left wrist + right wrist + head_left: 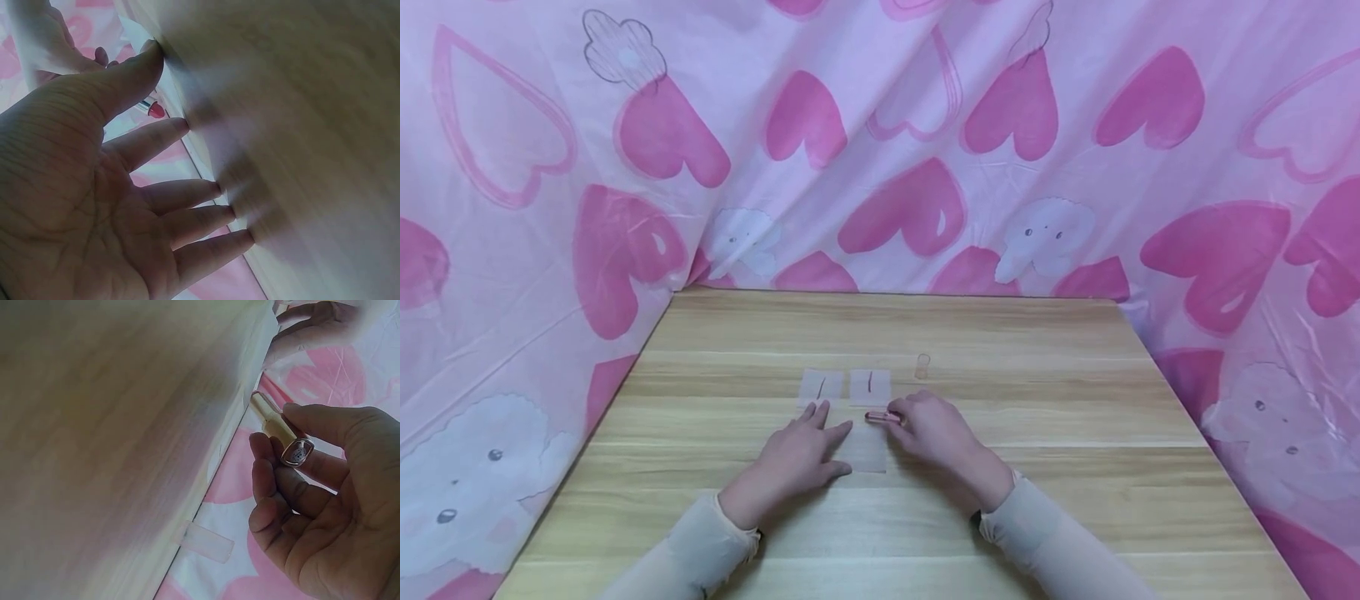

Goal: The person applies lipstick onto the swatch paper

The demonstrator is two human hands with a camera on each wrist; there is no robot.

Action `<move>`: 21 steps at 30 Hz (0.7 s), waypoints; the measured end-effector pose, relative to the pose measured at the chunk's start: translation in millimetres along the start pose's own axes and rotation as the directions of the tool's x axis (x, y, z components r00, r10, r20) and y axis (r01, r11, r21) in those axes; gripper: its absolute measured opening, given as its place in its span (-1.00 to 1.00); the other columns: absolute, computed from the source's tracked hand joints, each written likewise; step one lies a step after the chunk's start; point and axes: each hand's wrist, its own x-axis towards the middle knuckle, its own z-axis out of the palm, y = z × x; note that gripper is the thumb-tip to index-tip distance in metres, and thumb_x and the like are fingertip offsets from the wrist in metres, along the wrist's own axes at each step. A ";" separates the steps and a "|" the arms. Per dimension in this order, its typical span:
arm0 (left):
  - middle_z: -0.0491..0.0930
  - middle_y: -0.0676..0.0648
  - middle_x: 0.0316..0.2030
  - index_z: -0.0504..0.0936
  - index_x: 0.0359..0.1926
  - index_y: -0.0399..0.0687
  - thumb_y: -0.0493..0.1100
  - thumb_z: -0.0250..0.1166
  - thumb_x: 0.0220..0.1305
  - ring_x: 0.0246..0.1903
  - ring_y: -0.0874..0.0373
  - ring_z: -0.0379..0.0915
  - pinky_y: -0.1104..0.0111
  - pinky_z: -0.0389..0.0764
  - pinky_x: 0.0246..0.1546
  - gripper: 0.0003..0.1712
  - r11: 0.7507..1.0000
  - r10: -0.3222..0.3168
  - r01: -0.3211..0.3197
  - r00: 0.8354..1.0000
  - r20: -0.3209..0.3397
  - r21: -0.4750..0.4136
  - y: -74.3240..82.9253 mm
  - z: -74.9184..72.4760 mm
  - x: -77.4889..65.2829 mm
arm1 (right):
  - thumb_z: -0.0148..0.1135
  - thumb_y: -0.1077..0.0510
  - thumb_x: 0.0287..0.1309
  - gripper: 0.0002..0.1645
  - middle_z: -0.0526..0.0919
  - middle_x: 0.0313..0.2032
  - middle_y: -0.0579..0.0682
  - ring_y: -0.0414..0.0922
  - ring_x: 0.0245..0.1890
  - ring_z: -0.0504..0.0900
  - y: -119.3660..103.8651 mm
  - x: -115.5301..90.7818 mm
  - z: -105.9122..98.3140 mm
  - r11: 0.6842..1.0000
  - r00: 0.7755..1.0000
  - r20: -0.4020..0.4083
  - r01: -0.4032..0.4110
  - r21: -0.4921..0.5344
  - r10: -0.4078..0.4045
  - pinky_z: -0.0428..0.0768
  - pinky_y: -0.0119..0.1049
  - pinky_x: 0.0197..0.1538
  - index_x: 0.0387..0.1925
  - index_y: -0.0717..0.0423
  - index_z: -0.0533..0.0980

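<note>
My right hand (936, 429) pinches an uncapped lipstick (880, 417) between thumb and fingers. In the right wrist view the lipstick (278, 428) shows a gold tube and a patterned round base. Its red tip (156, 110) appears beyond the thumb in the left wrist view. My left hand (793, 454) lies with fingers spread, fingertips down at the tabletop. Its thumb and index finger reach the left side of a pale blank paper square (868, 457). Above are two more squares, a left paper (831, 392) and a right paper (880, 390), each with one dark red stroke.
A clear lipstick cap (922, 367) sits beyond my right hand, to the right of the papers. All this is on a wood-grain table (1037, 358). A pink heart-patterned cloth (895, 108) hangs along its back and both sides.
</note>
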 end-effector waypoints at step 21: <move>0.21 -0.42 0.43 0.53 0.36 0.11 0.29 0.37 0.20 0.42 -0.35 0.11 -0.22 0.37 0.25 -0.24 1.000 -0.008 0.008 1.000 -0.001 -0.009 -0.8 1.4 1.2 | 0.35 0.00 0.25 -0.84 0.59 -0.52 -0.22 -0.22 -0.47 0.50 -6.5 -2.1 3.6 0.997 0.997 0.023 0.078 -0.013 -0.077 0.55 -0.28 -0.39 -0.32 -0.03 0.71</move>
